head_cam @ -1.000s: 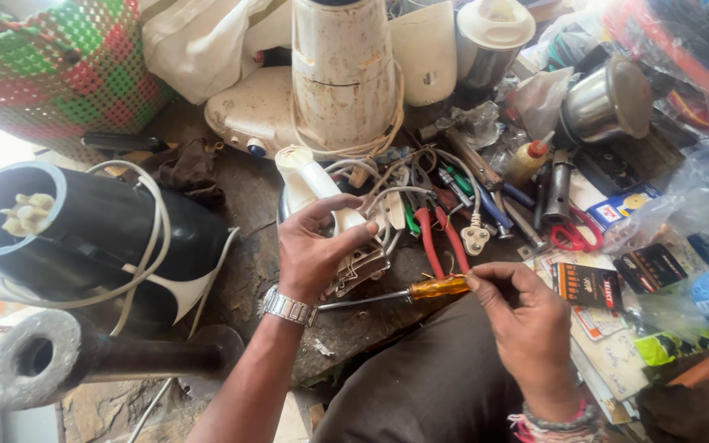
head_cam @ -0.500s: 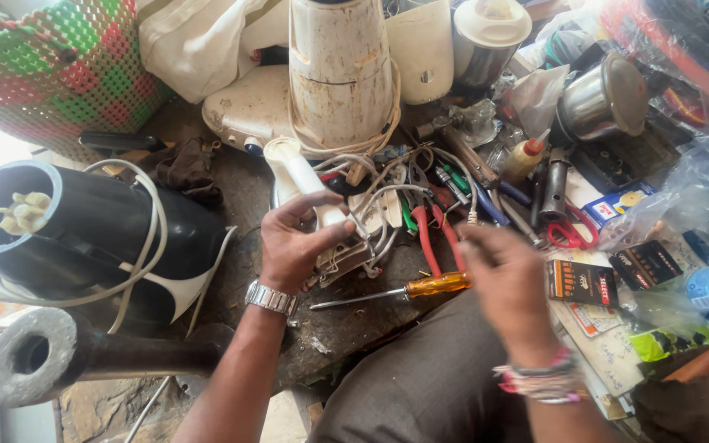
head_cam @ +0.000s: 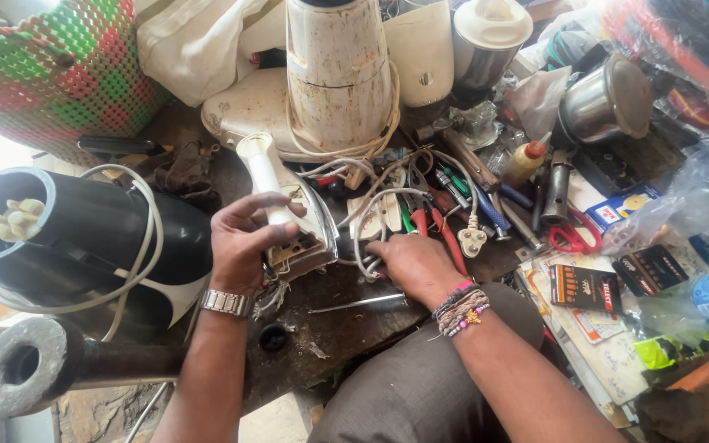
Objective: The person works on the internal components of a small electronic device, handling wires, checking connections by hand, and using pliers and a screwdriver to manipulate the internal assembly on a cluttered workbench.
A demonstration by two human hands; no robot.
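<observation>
My left hand point(head_cam: 244, 238) grips an old electric iron point(head_cam: 301, 230) by the rear of its white handle and holds it tilted on the dark workbench point(head_cam: 346, 328). Its open back end shows bare terminals and loose wires. My right hand point(head_cam: 412, 262) lies palm down just right of the iron, fingers curled onto a loop of the white cord point(head_cam: 363, 221). A screwdriver's thin steel shaft point(head_cam: 354, 303) rests on the bench below that hand, its handle hidden under my wrist.
A black mixer base point(head_cam: 84, 238) wrapped in white cable lies at the left, with a woven basket point(head_cam: 51, 74) behind. A white mixer body point(head_cam: 338, 74) stands at the back. Red-handled pliers point(head_cam: 449, 238), a plug point(head_cam: 473, 240), red scissors point(head_cam: 572, 238) and steel jars point(head_cam: 609, 102) crowd the right.
My right hand has let go of the orange-handled screwdriver, which now lies on the bench, and moved up to the cord. My left hand has tilted the iron more upright.
</observation>
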